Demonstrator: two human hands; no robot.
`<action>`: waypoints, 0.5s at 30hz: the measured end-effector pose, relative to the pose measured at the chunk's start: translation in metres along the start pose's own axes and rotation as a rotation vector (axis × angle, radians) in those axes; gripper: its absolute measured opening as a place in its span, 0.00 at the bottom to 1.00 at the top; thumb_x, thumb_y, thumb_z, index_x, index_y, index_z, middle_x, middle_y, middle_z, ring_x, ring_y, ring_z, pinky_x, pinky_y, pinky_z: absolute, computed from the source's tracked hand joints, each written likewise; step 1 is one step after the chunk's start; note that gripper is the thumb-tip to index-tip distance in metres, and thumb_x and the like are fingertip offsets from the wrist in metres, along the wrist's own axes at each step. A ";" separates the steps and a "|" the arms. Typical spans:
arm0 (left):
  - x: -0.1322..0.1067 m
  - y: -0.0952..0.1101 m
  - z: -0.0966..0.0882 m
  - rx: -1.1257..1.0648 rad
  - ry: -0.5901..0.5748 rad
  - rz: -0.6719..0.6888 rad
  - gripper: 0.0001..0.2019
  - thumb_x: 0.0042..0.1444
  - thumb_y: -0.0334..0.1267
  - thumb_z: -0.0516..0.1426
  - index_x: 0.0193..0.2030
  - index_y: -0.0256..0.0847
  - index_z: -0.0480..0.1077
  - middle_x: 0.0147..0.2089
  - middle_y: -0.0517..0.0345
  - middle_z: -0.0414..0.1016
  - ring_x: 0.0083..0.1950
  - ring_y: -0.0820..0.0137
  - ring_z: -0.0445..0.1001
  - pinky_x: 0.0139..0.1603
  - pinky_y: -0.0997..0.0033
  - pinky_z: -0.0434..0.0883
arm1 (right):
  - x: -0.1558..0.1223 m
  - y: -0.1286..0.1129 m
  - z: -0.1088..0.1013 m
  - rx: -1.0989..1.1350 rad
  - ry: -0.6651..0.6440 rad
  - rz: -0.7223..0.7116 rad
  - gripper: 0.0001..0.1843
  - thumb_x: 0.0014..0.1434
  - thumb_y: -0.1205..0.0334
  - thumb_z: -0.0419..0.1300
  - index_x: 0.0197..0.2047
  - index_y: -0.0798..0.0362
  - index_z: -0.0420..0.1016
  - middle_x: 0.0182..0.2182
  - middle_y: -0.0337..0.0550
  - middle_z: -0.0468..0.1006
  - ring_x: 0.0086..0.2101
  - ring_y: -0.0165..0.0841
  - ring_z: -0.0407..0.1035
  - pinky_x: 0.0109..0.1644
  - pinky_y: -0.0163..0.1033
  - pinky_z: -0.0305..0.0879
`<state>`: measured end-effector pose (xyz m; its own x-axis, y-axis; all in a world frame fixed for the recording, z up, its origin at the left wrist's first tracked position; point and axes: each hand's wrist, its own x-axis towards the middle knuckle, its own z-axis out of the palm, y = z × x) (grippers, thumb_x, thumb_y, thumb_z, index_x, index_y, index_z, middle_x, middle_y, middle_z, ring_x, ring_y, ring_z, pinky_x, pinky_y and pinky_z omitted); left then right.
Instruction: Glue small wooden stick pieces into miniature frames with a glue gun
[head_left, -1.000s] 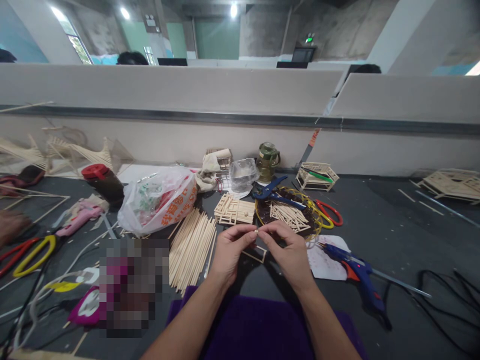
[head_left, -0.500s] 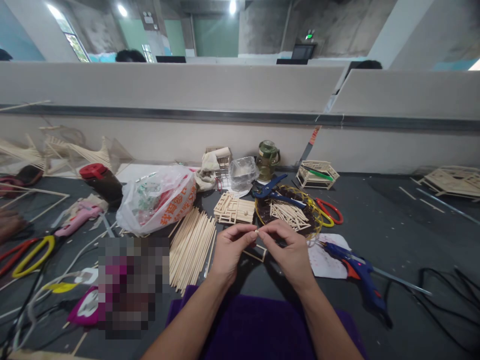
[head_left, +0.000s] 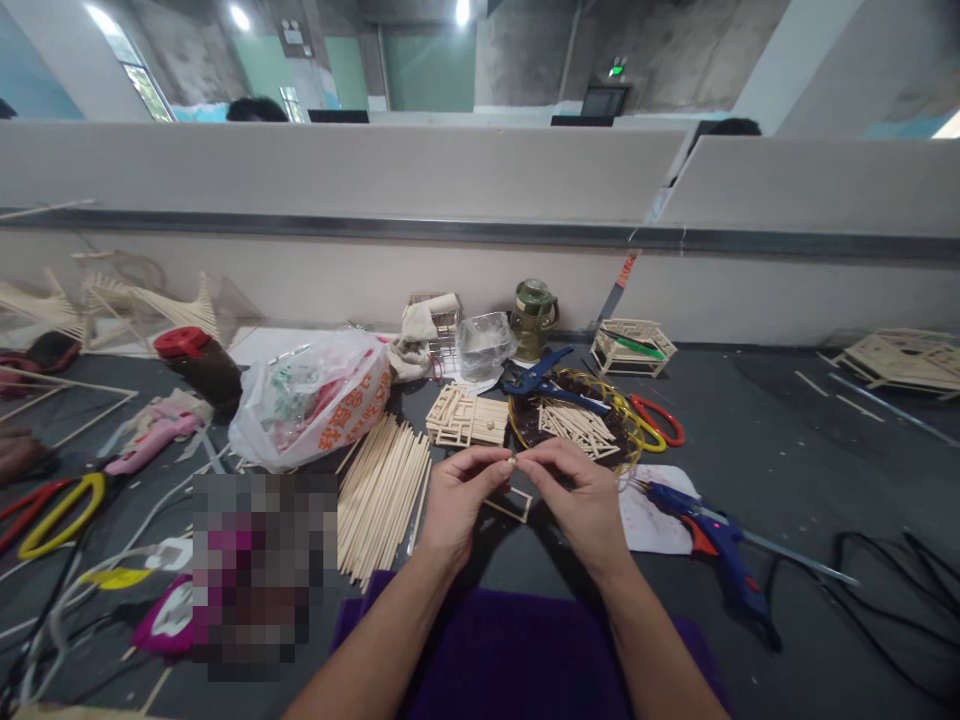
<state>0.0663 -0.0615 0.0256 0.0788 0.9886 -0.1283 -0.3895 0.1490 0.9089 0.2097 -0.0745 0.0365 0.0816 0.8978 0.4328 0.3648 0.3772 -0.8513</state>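
Above the table my left hand (head_left: 459,500) and my right hand (head_left: 583,500) meet fingertip to fingertip, both closed in a pinch. Between them shows a tiny pale wooden piece (head_left: 513,461), mostly covered by the fingers; its exact shape is too small to make out. Just below the fingers lies a small rectangular frame of wooden sticks (head_left: 517,512), partly hidden by my hands. Behind them stand a small wooden stick model (head_left: 466,418) and a dark basket with a yellow rim (head_left: 634,440), holding short cut sticks (head_left: 579,428).
A bundle of long sticks (head_left: 382,495) lies left, near a plastic bag (head_left: 315,400). On the right a blue glue gun (head_left: 724,545) rests partly on a paper, its cord trailing. Blue cutters (head_left: 536,375) lie over the basket beside red-and-yellow scissors (head_left: 664,418). A purple cloth (head_left: 517,650) is in front.
My hands stay in nearly the same place, still pinched together. The right fingers have shifted slightly, and more of the tiny wooden piece shows. The view has moved very slightly.
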 end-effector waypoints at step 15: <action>0.007 -0.006 -0.005 -0.273 -0.034 -0.135 0.13 0.42 0.35 0.69 0.37 0.36 0.77 0.35 0.55 0.78 0.29 0.78 0.72 0.31 0.78 0.72 | -0.060 0.021 -0.150 -1.069 0.287 0.667 0.22 0.57 0.41 0.49 0.39 0.48 0.74 0.29 0.49 0.78 0.28 0.45 0.71 0.28 0.43 0.58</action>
<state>0.0641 -0.0554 0.0173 0.1751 0.9589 -0.2233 -0.6055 0.2837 0.7436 0.3516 -0.1544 0.0377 0.6806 0.7102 0.1799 0.7226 -0.6100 -0.3251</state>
